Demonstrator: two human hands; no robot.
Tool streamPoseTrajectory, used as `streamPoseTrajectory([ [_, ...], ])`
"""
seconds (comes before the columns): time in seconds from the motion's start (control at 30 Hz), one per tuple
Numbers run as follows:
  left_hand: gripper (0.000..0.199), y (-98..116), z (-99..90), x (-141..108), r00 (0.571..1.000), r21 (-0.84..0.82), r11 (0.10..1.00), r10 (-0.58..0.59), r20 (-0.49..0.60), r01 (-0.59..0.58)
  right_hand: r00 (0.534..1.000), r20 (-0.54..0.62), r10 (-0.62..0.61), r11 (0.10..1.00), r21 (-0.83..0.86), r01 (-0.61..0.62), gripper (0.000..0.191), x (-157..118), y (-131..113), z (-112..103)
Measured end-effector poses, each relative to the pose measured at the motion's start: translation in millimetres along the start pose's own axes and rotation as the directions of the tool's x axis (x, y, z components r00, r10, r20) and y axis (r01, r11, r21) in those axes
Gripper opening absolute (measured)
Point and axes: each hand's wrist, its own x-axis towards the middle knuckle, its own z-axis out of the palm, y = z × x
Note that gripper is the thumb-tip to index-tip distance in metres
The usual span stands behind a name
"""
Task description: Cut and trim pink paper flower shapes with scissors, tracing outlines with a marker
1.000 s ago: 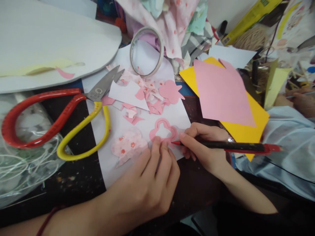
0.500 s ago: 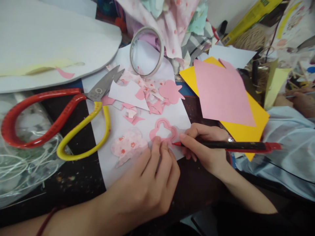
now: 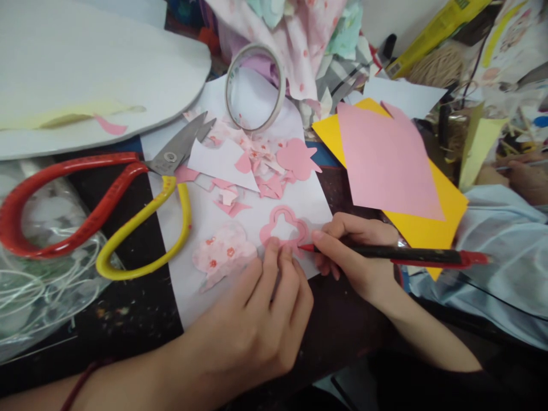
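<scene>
A black-and-red pen (image 3: pixel 411 254) lies in the closed fingers of my right hand (image 3: pixel 357 251). Its red tip touches the lower right edge of a pink flower-shaped paper outline (image 3: pixel 302 228) with an open middle. Bent fingertips of my left hand (image 3: pixel 261 308) hold the outline's lower edge down on a white paper sheet (image 3: pixel 184 291); that part is hidden. Close to the left knuckles lies a floral-patterned pale pink cutout (image 3: pixel 225 251). Scissors (image 3: pixel 171 157) with one red and one yellow handle rest to the left, blades slightly apart.
Paper scraps (image 3: pixel 265 157) and a solid pink cutout (image 3: pixel 296 160) lie beyond my hands, with a tape roll (image 3: pixel 229 94) behind. Pink (image 3: pixel 389 165) and yellow sheets (image 3: pixel 411 234) overlap at right. A white board (image 3: pixel 107 63) and plastic bag (image 3: pixel 47 297) are left. Another person's hand (image 3: pixel 528 180) shows far right.
Almost nothing differs. The scissors and white board appear very slightly shifted left in the view. Both hands and the pen keep nearly the same position.
</scene>
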Motion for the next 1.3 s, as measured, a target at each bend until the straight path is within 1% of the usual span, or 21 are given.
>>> streamPoseTrajectory([
  [0.1,0.038,0.2,-1.0,0.0,1.0,-0.001,1.0,0.0,0.005,0.0,1.0,-0.002,0.013,1.0,0.008,-0.013,0.03,0.1,-0.5,0.5],
  [0.27,0.039,0.1,-1.1,0.5,1.0,0.002,1.0,0.008,0.0,-0.008,0.999,0.025,-0.027,0.998,-0.055,0.029,0.035,0.4,0.9,-1.6],
  [0.43,0.038,-0.2,-0.7,1.0,1.0,-0.001,1.0,0.005,-0.006,-0.005,1.0,0.015,-0.013,1.0,-0.001,0.013,0.032,0.5,0.8,-1.1],
  [0.6,0.038,0.5,-0.6,0.0,1.0,0.001,1.0,0.003,-0.004,-0.003,0.999,0.027,-0.032,0.997,-0.063,0.033,0.035,0.3,1.1,-1.6],
  [0.73,0.038,0.7,0.1,-1.0,1.0,-0.002,1.0,-0.001,-0.01,0.001,0.999,0.025,-0.048,0.998,-0.047,0.049,0.034,0.4,2.0,-2.5],
  [1.1,0.039,0.8,-1.8,-1.3,1.0,0.005,1.0,0.007,0.0,-0.007,0.997,0.038,-0.07,0.993,-0.091,0.074,0.034,0.9,2.6,-2.3],
  [1.3,0.039,-0.4,-1.0,-0.1,1.0,0.013,1.0,0.006,0.007,-0.006,0.996,0.042,-0.083,0.993,-0.08,0.086,0.035,0.7,1.9,-2.7],
])
